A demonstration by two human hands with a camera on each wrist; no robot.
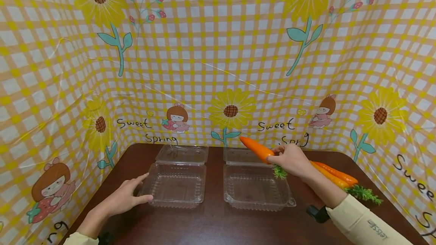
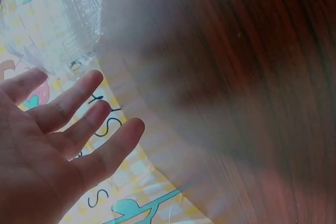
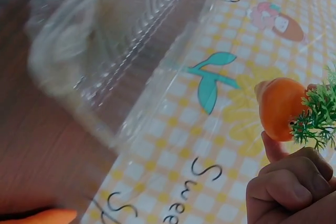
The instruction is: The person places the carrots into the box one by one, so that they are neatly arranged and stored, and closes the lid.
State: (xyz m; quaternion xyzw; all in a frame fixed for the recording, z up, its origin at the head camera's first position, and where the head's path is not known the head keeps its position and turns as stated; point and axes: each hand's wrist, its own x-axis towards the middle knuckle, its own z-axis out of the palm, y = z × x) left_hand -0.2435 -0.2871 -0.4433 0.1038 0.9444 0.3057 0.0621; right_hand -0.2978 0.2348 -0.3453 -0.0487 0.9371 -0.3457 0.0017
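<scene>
In the head view my right hand (image 1: 293, 160) pinches an orange carrot (image 1: 256, 149) near its leafy end, tip pointing up and left. The carrot hangs above the back of the right clear plastic box (image 1: 250, 202). In the right wrist view the same carrot (image 3: 283, 108) shows its thick end and green leaves, with the fingers curled at it. My left hand (image 1: 122, 197) is at the left side of another clear plastic box (image 1: 177, 203), fingers spread and nearly straight; whether it touches the box I cannot tell. Both boxes stand with lids folded back.
To the right, beside my right forearm, more carrots (image 1: 335, 175) with green leaves lie on the dark brown table (image 1: 214, 218). A yellow checked cloth (image 1: 204, 67) with sunflowers hangs behind the table and along both sides.
</scene>
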